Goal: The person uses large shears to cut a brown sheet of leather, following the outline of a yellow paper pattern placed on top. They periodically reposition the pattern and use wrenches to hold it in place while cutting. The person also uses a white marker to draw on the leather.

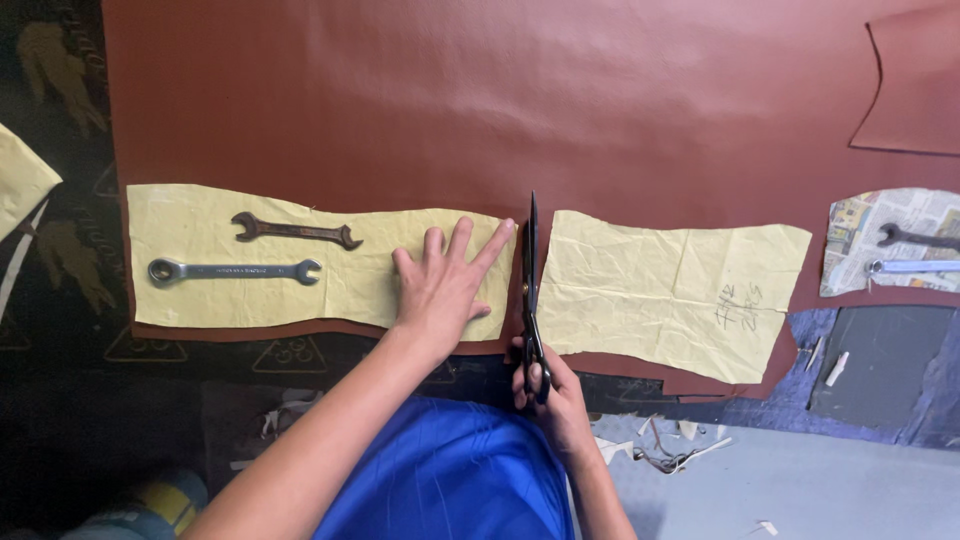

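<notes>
Cutting reddish-brown leather sheet (560, 110) with black scissors (531, 285), blades running up the gap between two yellow paper patterns. Right hand (555, 395) clamped around the scissor handles at the near edge of the sheet, fingers through the loops, tips pointing away from the body. Left hand (447, 285) flat and spread, fingers apart, pressing down on the right end of the left pattern (250, 300), just beside the blades.

Tips for doing this bit well, judging from the setup:

- Keep that flat palm pressure close to the cut line but off the blade path. Index fingertip looks pretty near the steel here, so worth sliding back a touch.
- Long, full strokes rather than nibbles, probably cleaner on leather.
- Bottom blade kept riding on the tabletop so the sheet doesn't lift and drag the pattern.
- Follow the pattern edge, not the middle of the gap, if a tight outline is wanted.

Two wrenches, a rusty open-ended wrench (296, 231) and a silver ratchet wrench (233, 271), weighing down the far left end. Nice trick, though nothing heavy sits on the right pattern (660, 290), so that one could creep. More wrenches on a newspaper pattern (880, 215) far right. Offcuts (670, 455) on the floor near the right wrist.
</notes>
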